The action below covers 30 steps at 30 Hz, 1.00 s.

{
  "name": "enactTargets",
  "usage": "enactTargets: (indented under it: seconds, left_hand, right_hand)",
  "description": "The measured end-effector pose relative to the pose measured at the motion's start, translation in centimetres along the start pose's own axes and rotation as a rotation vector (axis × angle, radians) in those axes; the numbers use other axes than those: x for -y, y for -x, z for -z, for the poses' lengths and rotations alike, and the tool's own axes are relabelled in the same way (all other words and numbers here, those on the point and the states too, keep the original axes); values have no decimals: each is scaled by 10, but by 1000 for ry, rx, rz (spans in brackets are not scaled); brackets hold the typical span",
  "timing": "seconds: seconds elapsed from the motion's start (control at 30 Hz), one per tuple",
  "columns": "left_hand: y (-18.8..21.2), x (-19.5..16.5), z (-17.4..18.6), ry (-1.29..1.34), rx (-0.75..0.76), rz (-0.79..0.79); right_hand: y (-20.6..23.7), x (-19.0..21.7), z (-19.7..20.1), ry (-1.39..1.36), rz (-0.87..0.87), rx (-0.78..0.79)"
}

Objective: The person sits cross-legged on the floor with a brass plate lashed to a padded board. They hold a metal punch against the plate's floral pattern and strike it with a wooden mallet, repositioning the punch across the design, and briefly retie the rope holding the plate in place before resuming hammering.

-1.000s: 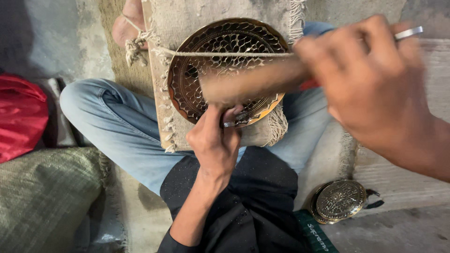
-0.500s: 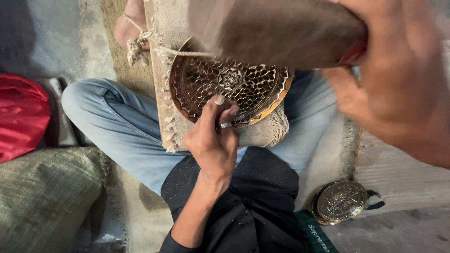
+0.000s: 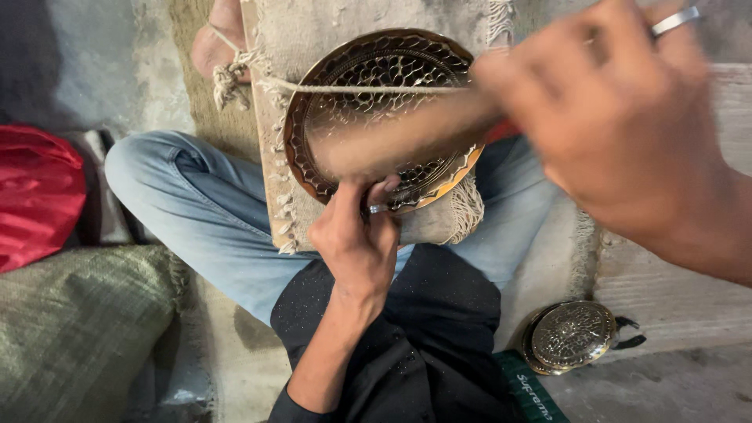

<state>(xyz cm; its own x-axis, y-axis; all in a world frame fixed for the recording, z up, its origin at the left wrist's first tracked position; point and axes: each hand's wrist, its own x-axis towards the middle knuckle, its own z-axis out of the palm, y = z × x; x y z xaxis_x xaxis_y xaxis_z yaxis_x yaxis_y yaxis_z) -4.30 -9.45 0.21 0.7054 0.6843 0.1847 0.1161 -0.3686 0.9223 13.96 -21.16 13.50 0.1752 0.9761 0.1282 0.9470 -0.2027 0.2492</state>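
Note:
A round brass plate point(image 3: 376, 70) with a pierced, engraved pattern rests on a cloth-covered board point(image 3: 313, 31) across my lap, tied down by a string point(image 3: 352, 88). My left hand point(image 3: 356, 243) sits at the plate's near rim, pinching a small metal chisel point(image 3: 377, 208) against it. My right hand point(image 3: 619, 133), close to the camera and blurred, wears a ring and grips a wooden mallet point(image 3: 399, 137) that is swung over the plate.
A second engraved brass plate point(image 3: 572, 335) lies on the floor at the lower right. A red cloth bundle point(image 3: 35, 196) and a greenish sack point(image 3: 78, 329) lie at the left. A bare foot point(image 3: 215, 39) shows beyond the board.
The mallet, raised close to the camera half a second ago, has swung back down over the plate. My left hand has kept the chisel at the plate's rim.

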Motion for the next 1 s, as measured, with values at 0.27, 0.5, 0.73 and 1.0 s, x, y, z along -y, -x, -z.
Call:
enactTargets:
  seconds: [0.27,0.5,0.73,1.0]
  left_hand:
    - [-1,2,0,19,17,-8]
    - [-2,4,1,-25,11,4]
    - [-2,0,3,-5,32,8]
    - [-3,1,5,-13,52,-32]
  right_hand:
    - [2,2,-4,96,-4,-5]
    - [14,3,-15,153,-11,53]
    - [17,4,-21,8,-69,11]
    - [13,8,-16,63,-46,22]
